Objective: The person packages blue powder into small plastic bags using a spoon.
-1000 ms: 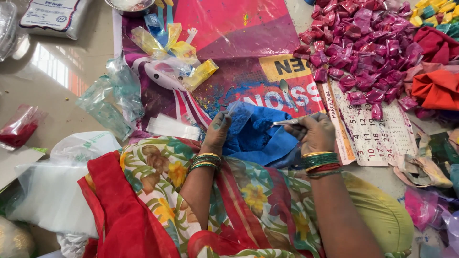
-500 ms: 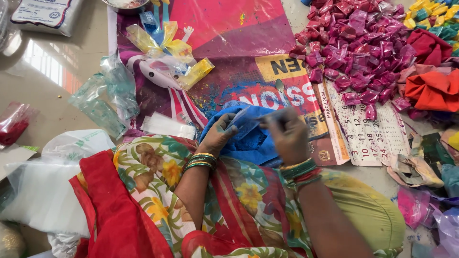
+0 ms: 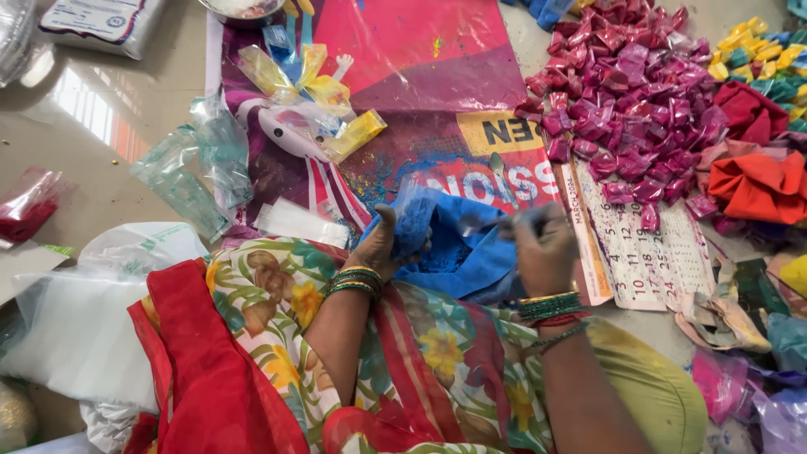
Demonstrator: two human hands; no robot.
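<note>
Centrally, a pink printed banner sheet [image 3: 420, 59] is spread over the floor, and at the far right a heap of small magenta packets [image 3: 626, 92] is piled on it. A blue plastic bag of blue powder [image 3: 458, 248] is held open at the near edge, above the lap. Its left rim is pinched by the left hand [image 3: 388, 240], fingers closed, thumb raised. The right hand [image 3: 542, 248] is seen blurred, fingers curled about something thin and grey; what it is cannot be told. Yellow-filled packets [image 3: 336, 113] lie far left.
</note>
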